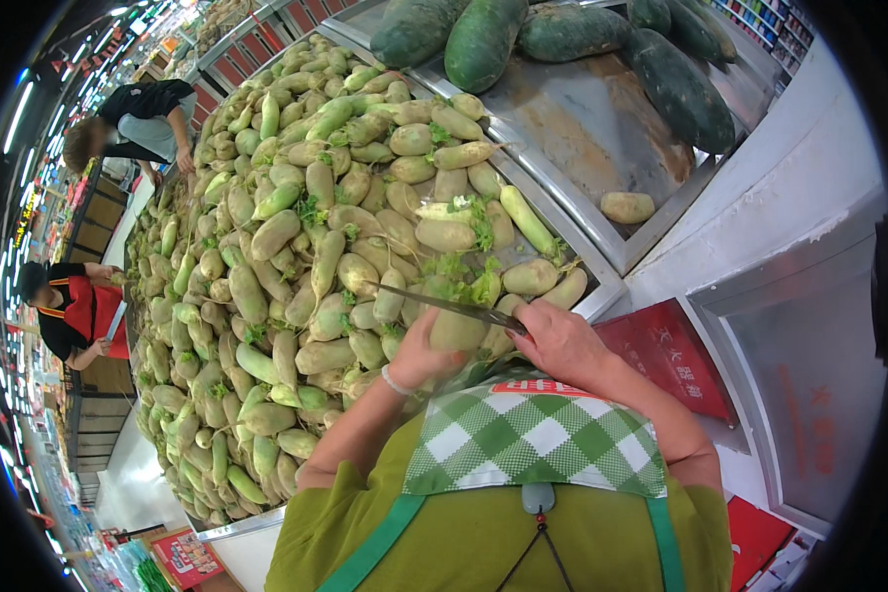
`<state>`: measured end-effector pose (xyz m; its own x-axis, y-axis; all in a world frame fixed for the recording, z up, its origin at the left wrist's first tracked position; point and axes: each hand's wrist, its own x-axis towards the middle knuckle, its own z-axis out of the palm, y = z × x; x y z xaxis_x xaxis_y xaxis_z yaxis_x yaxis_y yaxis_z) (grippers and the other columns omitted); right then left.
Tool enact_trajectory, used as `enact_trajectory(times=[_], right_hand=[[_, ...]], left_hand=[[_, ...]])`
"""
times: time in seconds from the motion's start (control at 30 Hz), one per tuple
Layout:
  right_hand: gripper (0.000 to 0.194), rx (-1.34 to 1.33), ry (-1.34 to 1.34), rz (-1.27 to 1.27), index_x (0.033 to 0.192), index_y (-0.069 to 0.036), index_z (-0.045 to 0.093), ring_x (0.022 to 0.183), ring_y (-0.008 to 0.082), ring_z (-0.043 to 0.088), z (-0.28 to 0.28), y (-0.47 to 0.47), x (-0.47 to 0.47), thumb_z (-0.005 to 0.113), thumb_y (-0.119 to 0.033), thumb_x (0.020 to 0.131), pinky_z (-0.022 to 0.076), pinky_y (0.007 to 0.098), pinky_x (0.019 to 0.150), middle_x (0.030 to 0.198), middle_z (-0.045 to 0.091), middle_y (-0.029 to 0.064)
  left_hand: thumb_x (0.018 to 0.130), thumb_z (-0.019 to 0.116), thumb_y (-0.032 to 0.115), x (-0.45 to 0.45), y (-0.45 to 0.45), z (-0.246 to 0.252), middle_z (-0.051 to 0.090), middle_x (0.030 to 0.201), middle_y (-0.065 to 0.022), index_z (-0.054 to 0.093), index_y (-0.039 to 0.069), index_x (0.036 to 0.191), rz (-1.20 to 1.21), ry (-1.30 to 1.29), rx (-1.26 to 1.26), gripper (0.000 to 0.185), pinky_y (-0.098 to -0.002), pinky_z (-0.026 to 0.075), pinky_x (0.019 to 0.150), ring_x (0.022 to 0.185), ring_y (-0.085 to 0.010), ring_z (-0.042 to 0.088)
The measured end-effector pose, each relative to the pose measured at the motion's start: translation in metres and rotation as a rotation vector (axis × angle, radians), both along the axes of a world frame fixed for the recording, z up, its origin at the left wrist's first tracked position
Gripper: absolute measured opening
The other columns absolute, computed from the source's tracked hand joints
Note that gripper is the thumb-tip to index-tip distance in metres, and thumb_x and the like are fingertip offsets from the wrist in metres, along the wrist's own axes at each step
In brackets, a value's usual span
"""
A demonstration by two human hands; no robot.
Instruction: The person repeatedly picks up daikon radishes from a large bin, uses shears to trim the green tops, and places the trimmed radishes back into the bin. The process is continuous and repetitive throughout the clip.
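My left hand [423, 355] is wrapped around a pale green radish [459, 330] close to my apron. In my right hand [559, 337] is a long-bladed knife [455, 305], gripped by its handle, with the blade pointing left across the radish's upper part. Leafy green tops [448, 274] show just beyond the blade. Whether the edge touches the radish or its leaves cannot be made out. A large heap of green radishes [274, 229] spreads in front of me and to the left, some with short leaf stubs.
A metal-edged stand [562, 200] holds the heap. Large dark winter melons [677, 89] and one loose radish [627, 208] lie on the neighbouring metal counter. A red fire extinguisher box [670, 359] stands at right. Across the heap, a person in a red apron [89, 314] holds a knife; another person [148, 122] bends over.
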<state>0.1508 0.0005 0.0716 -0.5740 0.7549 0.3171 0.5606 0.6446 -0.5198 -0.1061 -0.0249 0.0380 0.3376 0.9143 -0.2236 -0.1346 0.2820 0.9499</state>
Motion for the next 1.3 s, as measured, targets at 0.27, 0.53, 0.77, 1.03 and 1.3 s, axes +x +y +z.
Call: enact_trajectory(times=[0.27,0.53,0.77,1.03,1.3], right_hand=[[0.022,-0.456,-0.312,-0.354,0.096,-0.003,0.051,0.084,0.0418,0.061,-0.040,0.004,0.044,0.058,-0.022,0.087,0.0477,0.0507,0.072,0.088,0.063,0.0223],[0.027,-0.607,-0.090,-0.442,0.095,-0.001,0.050,0.079,0.0423,0.061,-0.043,-0.013,0.035,0.059,-0.026,0.087,0.0470,0.0489,0.067,0.081,0.063,0.0218],[0.029,-0.687,-0.085,-0.441,0.094,0.000,0.050,0.076,0.0432,0.059,-0.068,-0.036,0.048,0.060,-0.027,0.087,0.0452,0.0491,0.066,0.080,0.062,0.0227],[0.029,-0.719,-0.107,-0.450,0.104,-0.002,0.053,0.075,0.0427,0.061,-0.069,-0.041,0.050,0.060,-0.024,0.087,0.0469,0.0472,0.065,0.079,0.062,0.0228],[0.027,-0.708,-0.053,-0.464,0.107,-0.004,0.053,0.074,0.0419,0.061,-0.068,-0.046,0.049,0.060,-0.021,0.087,0.0469,0.0466,0.065,0.078,0.062,0.0220]], left_hand=[[0.054,0.088,0.046,-0.016,0.002,0.023,0.059,0.112,-0.0096,0.043,0.002,0.130,0.110,-0.014,0.294,0.100,-0.0352,0.050,0.087,0.101,-0.0220,0.060],[0.086,0.053,0.059,0.001,0.027,-0.023,0.056,0.115,-0.0132,0.047,0.009,0.129,0.371,-0.849,-0.366,0.066,-0.0387,0.052,0.081,0.103,-0.0267,0.057],[0.086,0.052,0.061,-0.023,0.035,-0.053,0.054,0.112,-0.0152,0.049,0.007,0.126,0.453,-1.310,-0.725,0.068,-0.0425,0.053,0.081,0.101,-0.0288,0.054],[0.095,0.044,0.050,-0.064,0.102,-0.015,0.054,0.120,-0.0119,0.049,0.012,0.128,1.013,-0.831,-0.432,0.050,-0.0471,0.050,0.088,0.104,-0.0286,0.053],[0.102,0.039,0.031,-0.211,0.194,0.093,0.043,0.136,-0.0210,0.030,-0.001,0.137,0.977,-0.265,0.420,0.048,-0.0384,0.046,0.102,0.119,-0.0297,0.051]])
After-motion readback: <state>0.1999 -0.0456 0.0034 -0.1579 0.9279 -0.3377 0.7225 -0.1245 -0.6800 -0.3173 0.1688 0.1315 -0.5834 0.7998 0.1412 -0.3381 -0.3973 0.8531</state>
